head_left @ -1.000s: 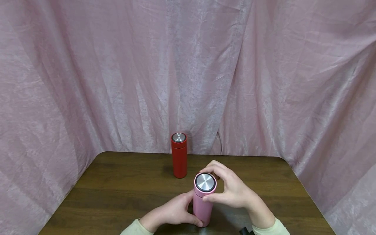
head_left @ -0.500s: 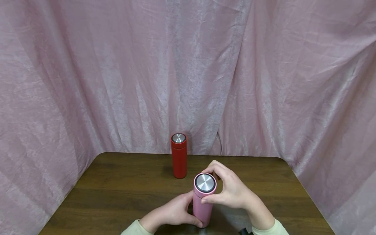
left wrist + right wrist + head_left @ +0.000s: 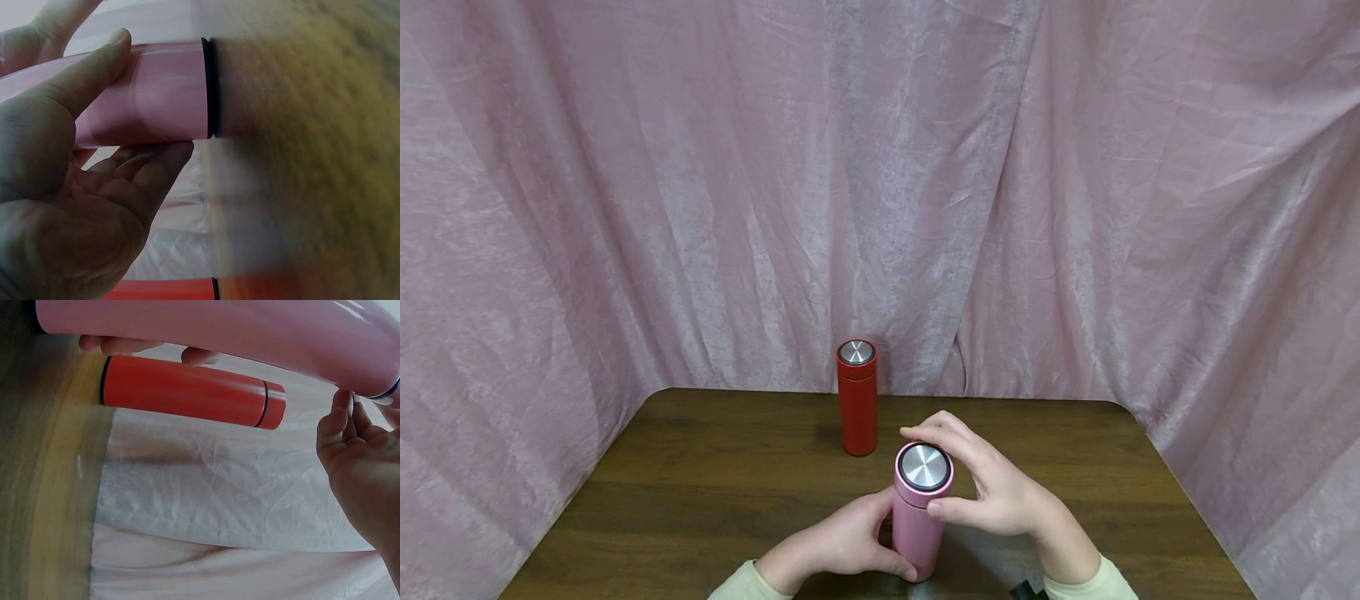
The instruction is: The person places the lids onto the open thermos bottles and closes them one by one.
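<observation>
A pink thermos (image 3: 917, 537) with a steel-topped lid (image 3: 924, 467) stands upright on the table. My left hand (image 3: 853, 533) grips its lower body, thumb on the near side. In the left wrist view, the fingers of that hand pass beneath the thermos body (image 3: 150, 94), close to its black base. My right hand (image 3: 992, 483) holds the lid from the right, thumb at the near side and index finger stretched round the far side. The right wrist view shows several fingertips of the right hand (image 3: 369, 462) bent against the thermos near the lid seam.
A red thermos (image 3: 857, 408) stands upright behind the pink one, its lid on. The brown wooden table (image 3: 715, 467) reaches back to a pink curtain (image 3: 775, 208). A small black object (image 3: 1024, 590) shows by the right sleeve.
My right thumb has shifted slightly right along the near side, while the index finger has moved left and straightened behind the lid. The left hand and both thermoses keep their places.
</observation>
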### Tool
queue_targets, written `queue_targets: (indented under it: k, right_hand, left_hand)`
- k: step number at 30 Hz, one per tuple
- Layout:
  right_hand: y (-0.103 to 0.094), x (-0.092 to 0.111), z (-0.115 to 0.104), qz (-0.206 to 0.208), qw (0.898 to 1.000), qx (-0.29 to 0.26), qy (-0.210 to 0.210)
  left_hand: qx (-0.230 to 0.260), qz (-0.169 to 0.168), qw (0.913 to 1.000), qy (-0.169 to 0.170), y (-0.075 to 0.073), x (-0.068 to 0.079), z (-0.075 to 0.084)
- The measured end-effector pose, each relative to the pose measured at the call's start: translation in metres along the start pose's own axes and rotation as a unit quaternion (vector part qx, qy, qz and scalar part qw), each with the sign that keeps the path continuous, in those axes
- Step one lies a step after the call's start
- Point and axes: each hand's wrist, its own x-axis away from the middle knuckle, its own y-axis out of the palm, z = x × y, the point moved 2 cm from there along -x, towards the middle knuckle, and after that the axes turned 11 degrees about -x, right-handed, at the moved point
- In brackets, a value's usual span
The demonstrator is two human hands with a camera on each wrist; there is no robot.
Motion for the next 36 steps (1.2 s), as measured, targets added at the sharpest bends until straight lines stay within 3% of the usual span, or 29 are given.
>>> queue_targets:
  k: [12, 36]
  right_hand:
    - [0.0008, -0.0002, -0.0036, 0.008, 1.0, -0.014, 0.021]
    - [-0.0006, -0.0019, -0.0065, 0.051, 0.996, 0.068, 0.034]
  left_hand:
    - [-0.003, 0.0, 1.0, -0.005, 0.0001, 0.0005, 0.0004]
    - [0.002, 0.002, 1.0, -0.001, 0.0002, -0.0004, 0.001]
